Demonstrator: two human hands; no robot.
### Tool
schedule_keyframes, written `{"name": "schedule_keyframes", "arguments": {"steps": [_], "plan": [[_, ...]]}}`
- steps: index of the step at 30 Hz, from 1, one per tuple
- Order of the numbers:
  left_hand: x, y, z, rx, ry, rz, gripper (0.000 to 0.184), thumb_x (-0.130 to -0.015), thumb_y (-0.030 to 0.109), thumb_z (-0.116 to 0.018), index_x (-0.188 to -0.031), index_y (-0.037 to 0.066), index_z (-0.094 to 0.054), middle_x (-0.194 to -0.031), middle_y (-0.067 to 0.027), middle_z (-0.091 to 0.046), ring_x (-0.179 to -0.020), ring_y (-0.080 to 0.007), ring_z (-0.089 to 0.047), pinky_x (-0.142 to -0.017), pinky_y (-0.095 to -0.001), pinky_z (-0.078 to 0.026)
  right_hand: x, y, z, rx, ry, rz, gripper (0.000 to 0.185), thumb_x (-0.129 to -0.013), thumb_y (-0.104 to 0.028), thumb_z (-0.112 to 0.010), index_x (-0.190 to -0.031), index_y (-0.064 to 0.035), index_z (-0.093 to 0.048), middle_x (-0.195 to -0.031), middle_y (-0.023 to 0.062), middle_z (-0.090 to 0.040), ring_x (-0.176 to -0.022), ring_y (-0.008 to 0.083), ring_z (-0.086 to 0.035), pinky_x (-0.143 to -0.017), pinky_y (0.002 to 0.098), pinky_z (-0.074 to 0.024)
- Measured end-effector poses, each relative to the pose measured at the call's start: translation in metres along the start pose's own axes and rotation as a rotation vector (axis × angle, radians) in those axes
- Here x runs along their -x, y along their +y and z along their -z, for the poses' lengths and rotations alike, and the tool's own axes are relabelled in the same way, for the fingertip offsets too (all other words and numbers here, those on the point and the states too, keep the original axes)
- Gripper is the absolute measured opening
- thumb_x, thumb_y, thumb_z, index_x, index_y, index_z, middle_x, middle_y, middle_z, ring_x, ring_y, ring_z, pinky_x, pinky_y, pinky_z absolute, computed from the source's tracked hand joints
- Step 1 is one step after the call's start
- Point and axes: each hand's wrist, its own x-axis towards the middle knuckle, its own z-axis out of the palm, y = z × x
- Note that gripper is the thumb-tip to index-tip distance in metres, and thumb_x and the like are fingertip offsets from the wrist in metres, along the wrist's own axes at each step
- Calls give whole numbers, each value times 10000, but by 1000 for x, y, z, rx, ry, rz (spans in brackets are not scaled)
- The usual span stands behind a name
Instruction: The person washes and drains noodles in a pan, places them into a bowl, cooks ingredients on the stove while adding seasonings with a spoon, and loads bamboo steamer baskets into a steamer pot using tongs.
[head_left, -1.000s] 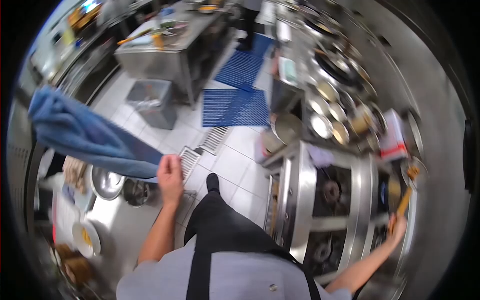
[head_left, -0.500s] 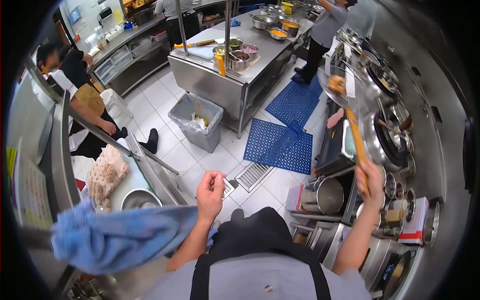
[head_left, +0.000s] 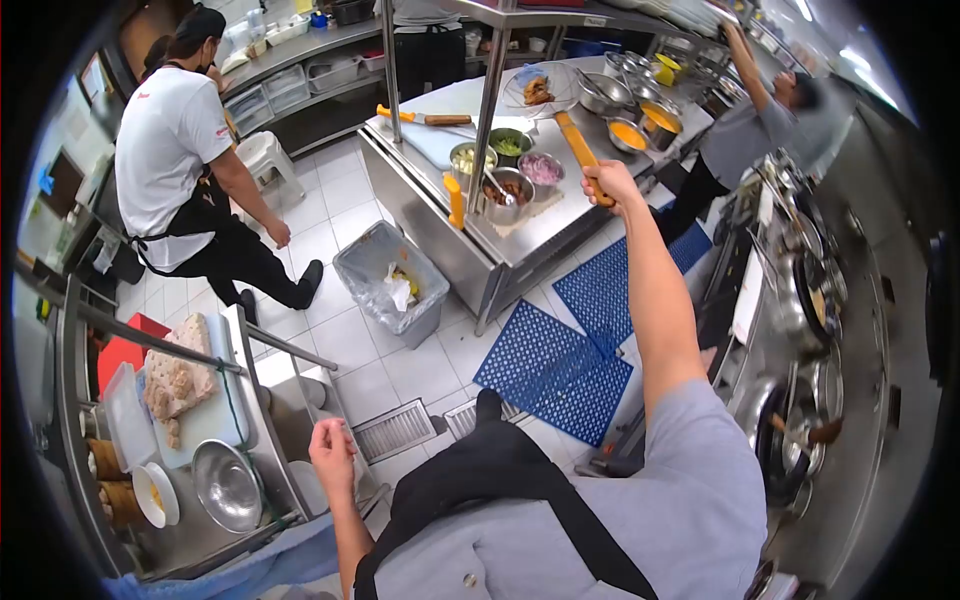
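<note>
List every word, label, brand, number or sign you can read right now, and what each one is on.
No text is legible.
Red lettering on the co-worker's white shirt, on back and sleeve: too small to read.
Small label on the overhead metal shelf: too small to read.
Skimmer handle in the right hand: no lettering I can make out.

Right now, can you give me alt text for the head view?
A right hand, arm stretched forward, grips a long-handled strainer with browned food in it, held out toward a steel table with bowls. The left hand is loosely curled, nothing visible in it. A co-worker in a white shirt stands at left.
</note>
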Motion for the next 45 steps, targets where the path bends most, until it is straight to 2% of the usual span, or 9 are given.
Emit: {"name": "schedule_keyframes", "arguments": {"steps": [15,19,23,30,32,40,41,43,45], "plan": [[-9,-131,-46,-94,171,537,275,-1001,311,-529,-934,63,-626,-665,-19,-576,-487,-100,-529,-401,-241,-365,-133,-39,-29,859,101,86,218,-802,-23,-472,-964,26,-610,-623,147,-598,-451,240,-581,-389,392,-462],[-31,-131,-48,-101,94,571,280,-996,325,-536,-925,70,-625,-675,-20,-574,-498,-104,-536,-409,-242,-375,-148,-10,-28,839,157,141,226,-797,-41,-505,-980,45,-608,-645,148,-619,-469,233,-592,-416,385,-476],[-77,-126,-60,-161,-95,472,260,-993,306,-541,-945,67,-634,-684,-18,-577,-517,-101,-543,-432,-241,-398,-109,14,-24,-57,84,-9,143,-906,-112,-572,-923,26,-603,-696,82,-588,-503,143,-539,-407,284,-443],[-153,-106,-146,-562,-1288,359,308,-1014,309,-499,-1076,43,-642,-814,-40,-639,-631,-115,-582,-565,-252,-455,151,118,-32,-960,-98,52,131,-920,-168,-609,-932,-40,-588,-709,79,-580,-476,87,-457,-375,218,-377],[-143,-91,-180,-641,-1716,319,363,-1018,343,-496,-1138,30,-635,-908,-59,-660,-749,-125,-601,-646,-253,-474,271,136,-61,-843,236,69,211,-919,-170,-651,-1049,-32,-558,-729,81,-599,-477,103,-513,-356,244,-394],[138,33,-237,-225,-2625,218,768,-993,548,-441,-1491,-19,-297,-1366,-167,-503,-1166,-251,-542,-966,-397,-458,611,139,-190,-641,992,9,289,-1026,-315,-511,-1111,-39,-503,-698,68,-552,-435,109,-504,-351,266,-412],[178,32,-229,-133,-2640,293,679,-1024,450,-438,-1491,-20,-293,-1375,-169,-496,-1199,-248,-525,-995,-397,-445,632,135,-201,-636,1019,17,289,-1026,-315,-511,-1111,-39,-503,-698,68,-552,-435,109,-504,-351,266,-412],[253,34,-214,-84,-2771,-184,504,-1053,227,-413,-1479,-22,-308,-1375,-193,-496,-1219,-237,-534,-976,-354,-478,667,133,-218,-744,1271,161,321,-1052,-356,-431,-1103,-47,-501,-699,72,-552,-431,119,-510,-356,270,-418],[323,45,-188,-112,-2826,67,468,-1049,203,-422,-1451,-23,-348,-1334,-180,-534,-1194,-223,-549,-974,-336,-473,703,132,-220,-753,1383,264,346,-1061,-379,-383,-1115,-56,-497,-685,70,-549,-418,131,-508,-361,272,-421]]}}
